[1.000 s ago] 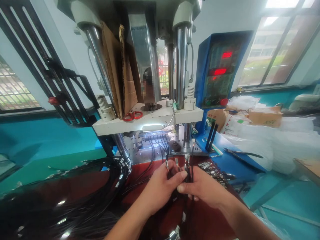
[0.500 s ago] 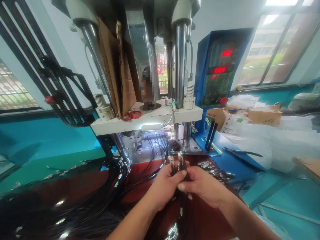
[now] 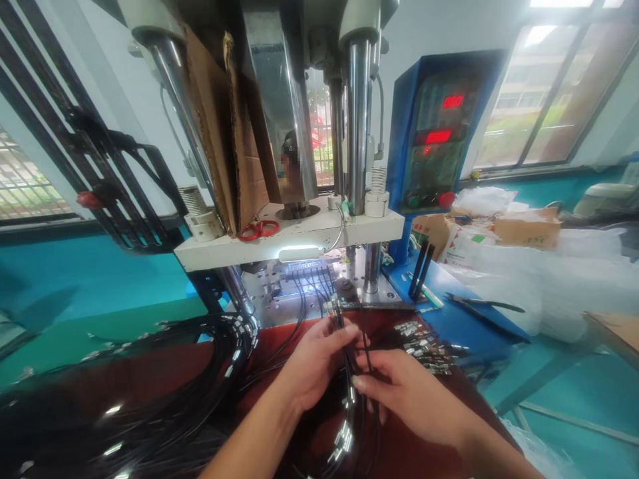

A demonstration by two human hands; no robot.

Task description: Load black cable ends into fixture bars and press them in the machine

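My left hand is closed round a bundle of thin black cables whose shiny metal ends point up past the fingers. Lower down, the same bundle curves toward me with bright connectors on it. My right hand pinches a single black cable just to the right of the bundle. In front, a row of cables runs into a lit metal mould on the press bed. Part of the bundle is hidden behind my fingers.
Many black cables lie heaped at the left on the dark red table. More metal-ended pieces lie at the right. Red-handled scissors rest on the white press plate. Black pliers lie on a blue surface beside a blue control box.
My hands have moved apart. The right hand has shifted down and right with one cable, separating it from the bundle, while the left has moved slightly left with the rest.
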